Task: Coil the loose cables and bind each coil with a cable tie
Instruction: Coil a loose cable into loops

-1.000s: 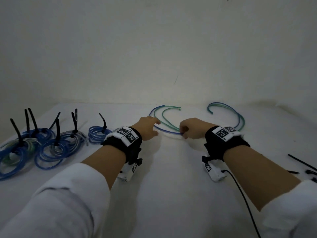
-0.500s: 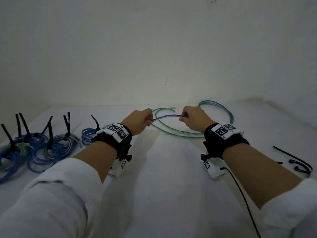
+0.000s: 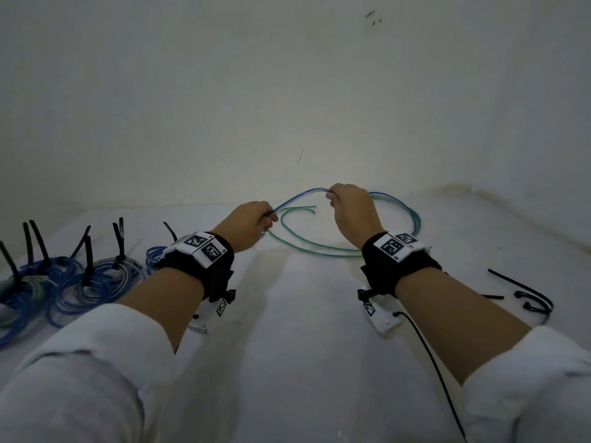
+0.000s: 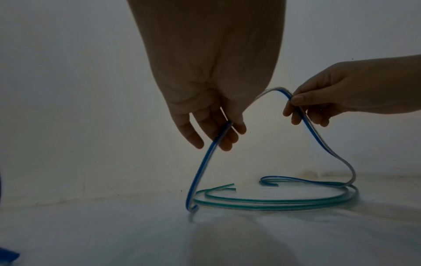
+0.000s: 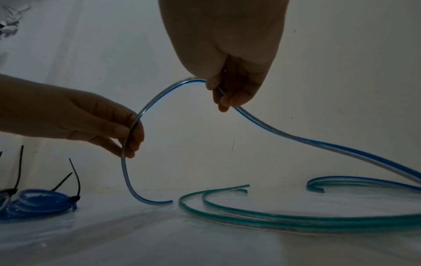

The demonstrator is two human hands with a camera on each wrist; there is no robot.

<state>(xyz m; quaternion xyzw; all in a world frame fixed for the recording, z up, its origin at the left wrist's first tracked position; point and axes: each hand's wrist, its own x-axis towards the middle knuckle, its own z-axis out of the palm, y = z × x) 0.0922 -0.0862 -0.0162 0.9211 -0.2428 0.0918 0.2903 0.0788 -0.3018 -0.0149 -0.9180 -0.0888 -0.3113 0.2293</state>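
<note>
Blue-striped clear tubing, the blue cable (image 3: 297, 197), arches in the air between two hands held a little apart above the white table (image 3: 307, 346). The left hand (image 3: 248, 223) pinches it near one end between thumb and curled fingers (image 4: 224, 142); that end curls down to the surface. The right hand (image 3: 351, 212) pinches it higher and farther back, and from there it slopes down to the far right. Glossy green cables (image 3: 319, 247) lie under the arch in wide open curves. Bound blue coils (image 3: 73, 282) sit at the left, their stiff black tie tails standing up. Loose black cable ties (image 3: 524, 290) lie at the right.
</note>
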